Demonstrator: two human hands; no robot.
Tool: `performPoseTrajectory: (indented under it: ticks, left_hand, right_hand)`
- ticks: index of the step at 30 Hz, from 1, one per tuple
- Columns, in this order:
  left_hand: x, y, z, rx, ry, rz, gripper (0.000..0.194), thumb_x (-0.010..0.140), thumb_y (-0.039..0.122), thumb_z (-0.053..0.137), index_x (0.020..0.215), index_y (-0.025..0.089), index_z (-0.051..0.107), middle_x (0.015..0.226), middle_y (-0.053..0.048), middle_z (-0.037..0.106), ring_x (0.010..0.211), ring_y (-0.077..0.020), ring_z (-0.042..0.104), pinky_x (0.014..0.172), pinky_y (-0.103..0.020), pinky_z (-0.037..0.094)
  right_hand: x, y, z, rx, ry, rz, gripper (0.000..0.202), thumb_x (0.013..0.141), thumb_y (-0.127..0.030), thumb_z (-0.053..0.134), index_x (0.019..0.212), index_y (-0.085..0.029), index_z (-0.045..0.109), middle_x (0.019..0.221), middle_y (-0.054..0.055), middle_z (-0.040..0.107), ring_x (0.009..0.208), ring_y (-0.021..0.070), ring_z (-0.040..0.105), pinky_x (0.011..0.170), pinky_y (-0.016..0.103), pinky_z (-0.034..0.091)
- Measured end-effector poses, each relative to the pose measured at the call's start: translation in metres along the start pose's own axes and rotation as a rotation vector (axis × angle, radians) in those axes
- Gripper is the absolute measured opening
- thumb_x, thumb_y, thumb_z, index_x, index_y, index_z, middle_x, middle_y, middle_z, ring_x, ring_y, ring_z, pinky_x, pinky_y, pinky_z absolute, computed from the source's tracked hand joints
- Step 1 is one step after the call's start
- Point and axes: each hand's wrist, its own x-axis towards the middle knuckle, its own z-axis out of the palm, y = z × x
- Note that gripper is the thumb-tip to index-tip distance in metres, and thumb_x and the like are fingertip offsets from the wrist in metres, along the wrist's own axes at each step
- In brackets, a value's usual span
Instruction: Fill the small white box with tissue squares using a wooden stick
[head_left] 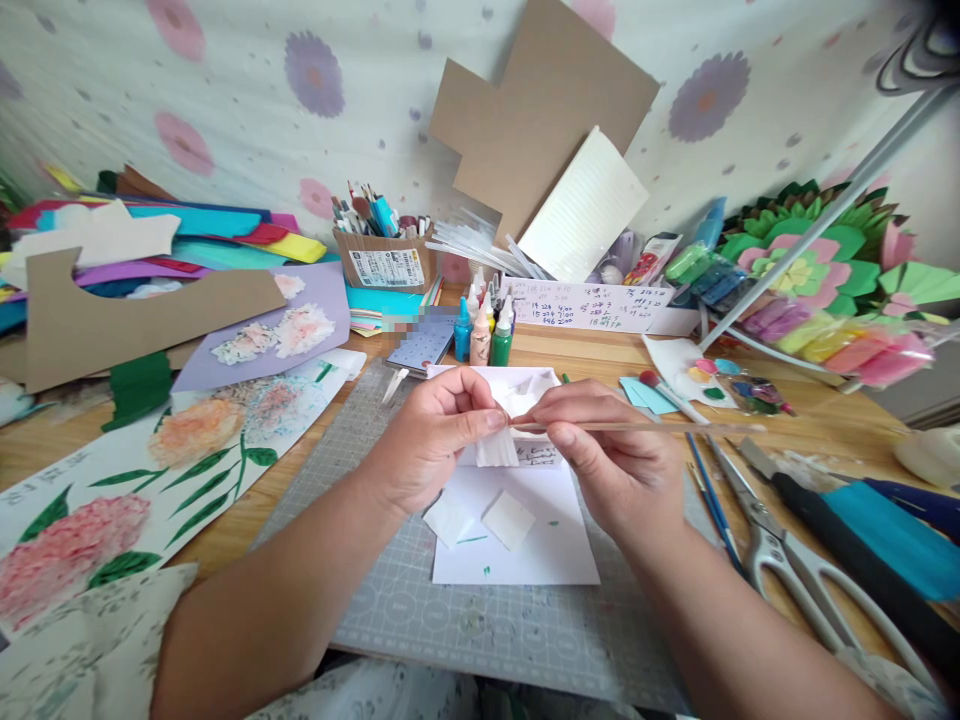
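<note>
My left hand (442,435) pinches a small piece of white tissue paper (496,450), which hangs below its fingertips. Between the fingers of my right hand (611,450) lies a thin wooden stick (675,427), held level and pointing right. Its left end meets the tissue at my left fingertips. Just behind both hands stands an open white box (536,378) with white paper inside. Below them, two white tissue squares, one of them this square (510,519), rest on a white sheet (517,560) with small green marks.
A grey cutting mat (405,610) lies under the sheet. Scissors (772,540), a utility knife (847,560) and brushes (712,500) are at right. Paint bottles (501,335) and a phone (424,340) stand or lie behind. Flower pictures (202,440) cover the left side.
</note>
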Motion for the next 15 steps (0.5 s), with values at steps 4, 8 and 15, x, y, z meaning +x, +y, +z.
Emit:
performPoseTrajectory:
  ticks: [4, 8, 15]
  left_hand:
    - [0.0003, 0.0002, 0.0005, -0.016, -0.013, 0.0, 0.024, 0.065, 0.02, 0.081, 0.068, 0.016, 0.057, 0.065, 0.003, 0.062, 0.06, -0.0093, 0.056, 0.059, -0.022, 0.04]
    - [0.0002, 0.0003, 0.0005, -0.03, -0.014, -0.016, 0.025, 0.064, 0.021, 0.082, 0.068, 0.016, 0.057, 0.065, 0.003, 0.063, 0.061, -0.0096, 0.057, 0.059, -0.022, 0.041]
    - [0.0002, -0.0006, -0.0004, -0.032, -0.021, -0.01, 0.025, 0.065, 0.021, 0.082, 0.068, 0.016, 0.058, 0.065, 0.003, 0.064, 0.061, -0.0095, 0.057, 0.059, -0.022, 0.042]
  right_hand:
    - [-0.0004, 0.0004, 0.0002, 0.008, 0.003, 0.017, 0.015, 0.086, -0.015, 0.065, 0.09, -0.026, 0.075, 0.082, 0.002, 0.077, 0.082, 0.0197, 0.071, 0.075, 0.039, 0.058]
    - [0.0003, -0.0003, 0.0005, 0.018, -0.007, 0.013, 0.015, 0.086, -0.014, 0.066, 0.091, -0.026, 0.075, 0.082, 0.002, 0.077, 0.082, 0.0192, 0.07, 0.075, 0.038, 0.058]
    - [-0.0001, -0.0002, -0.0004, -0.007, -0.002, 0.015, 0.013, 0.086, -0.016, 0.066, 0.089, -0.026, 0.075, 0.081, 0.002, 0.078, 0.081, 0.02, 0.071, 0.074, 0.039, 0.058]
